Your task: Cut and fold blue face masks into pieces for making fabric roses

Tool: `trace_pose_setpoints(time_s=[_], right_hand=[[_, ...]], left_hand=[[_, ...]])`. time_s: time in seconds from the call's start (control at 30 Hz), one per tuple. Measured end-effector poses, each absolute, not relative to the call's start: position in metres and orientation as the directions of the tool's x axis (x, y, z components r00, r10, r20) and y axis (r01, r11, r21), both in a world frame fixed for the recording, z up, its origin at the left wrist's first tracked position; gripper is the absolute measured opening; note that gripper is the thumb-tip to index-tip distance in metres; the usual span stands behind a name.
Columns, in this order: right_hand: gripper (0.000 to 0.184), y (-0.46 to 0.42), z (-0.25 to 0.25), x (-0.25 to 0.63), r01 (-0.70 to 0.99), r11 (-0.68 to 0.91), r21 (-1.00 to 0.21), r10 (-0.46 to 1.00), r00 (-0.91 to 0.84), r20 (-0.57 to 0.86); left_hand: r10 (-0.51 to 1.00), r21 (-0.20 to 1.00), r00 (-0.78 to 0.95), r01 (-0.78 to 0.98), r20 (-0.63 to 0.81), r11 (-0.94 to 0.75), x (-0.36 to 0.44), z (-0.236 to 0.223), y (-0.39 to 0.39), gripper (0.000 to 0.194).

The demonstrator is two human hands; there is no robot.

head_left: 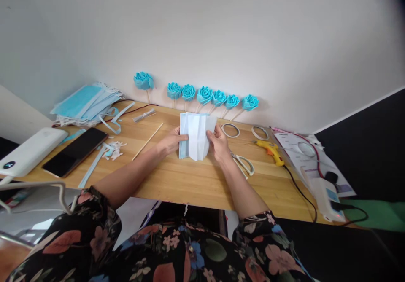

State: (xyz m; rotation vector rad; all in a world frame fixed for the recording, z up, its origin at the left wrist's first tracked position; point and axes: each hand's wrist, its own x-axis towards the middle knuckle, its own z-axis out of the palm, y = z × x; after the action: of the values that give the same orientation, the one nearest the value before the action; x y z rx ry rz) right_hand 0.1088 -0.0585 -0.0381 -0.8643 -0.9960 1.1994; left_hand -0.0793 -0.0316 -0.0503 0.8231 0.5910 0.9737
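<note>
Between my two hands, above the middle of the wooden table (190,185), is a pleated sheet of pale blue and white face mask fabric (198,136). My left hand (172,141) pinches its left edge, thumb on the near face. My right hand (219,142) grips the right edge in the same way, with the thumb over the front. The fingers behind the fabric are mostly hidden. Close to my right hand lie scissors (245,164) with pale handles. Left of my left hand rests a thin wooden stick (147,141).
Several blue fabric flowers (205,95) on sticks lean against the wall. A pile of face masks (85,101), a phone (75,151), a power bank (33,151) and fabric scraps (112,150) lie left. Tape rolls (230,130), a yellow glue gun (270,151) and a power strip (327,200) are right.
</note>
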Motion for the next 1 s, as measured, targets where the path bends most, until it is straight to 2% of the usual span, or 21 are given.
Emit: trace_pose_setpoints(time_s=[0.2, 0.37, 0.57, 0.8, 1.0], right_hand=[[0.040, -0.056, -0.045, 0.111, -0.326, 0.087, -0.941, 0.995, 0.080, 0.064], [0.028, -0.057, -0.044, 0.111, -0.225, 0.191, -0.956, 0.966, 0.214, 0.143], [0.027, -0.058, -0.040, 0.112, -0.126, 0.225, -0.966, 0.936, 0.303, 0.178], [0.028, -0.056, -0.038, 0.116, -0.119, 0.224, -0.967, 0.932, 0.317, 0.177], [0.033, -0.048, -0.032, 0.130, -0.264, 0.231, -0.937, 0.895, 0.435, 0.098]], left_hand=[[0.861, 0.820, 0.504, -0.465, -0.064, 0.333, -0.078, -0.054, -0.034, 0.059], [0.890, 0.806, 0.448, -0.495, -0.083, 0.324, -0.075, -0.051, -0.034, 0.061], [0.937, 0.751, 0.329, -0.587, -0.119, 0.302, -0.074, -0.047, -0.031, 0.039], [0.931, 0.763, 0.357, -0.580, -0.078, 0.286, -0.078, -0.043, -0.030, 0.036], [0.946, 0.748, 0.308, -0.601, -0.106, 0.280, -0.081, -0.046, -0.023, 0.038]])
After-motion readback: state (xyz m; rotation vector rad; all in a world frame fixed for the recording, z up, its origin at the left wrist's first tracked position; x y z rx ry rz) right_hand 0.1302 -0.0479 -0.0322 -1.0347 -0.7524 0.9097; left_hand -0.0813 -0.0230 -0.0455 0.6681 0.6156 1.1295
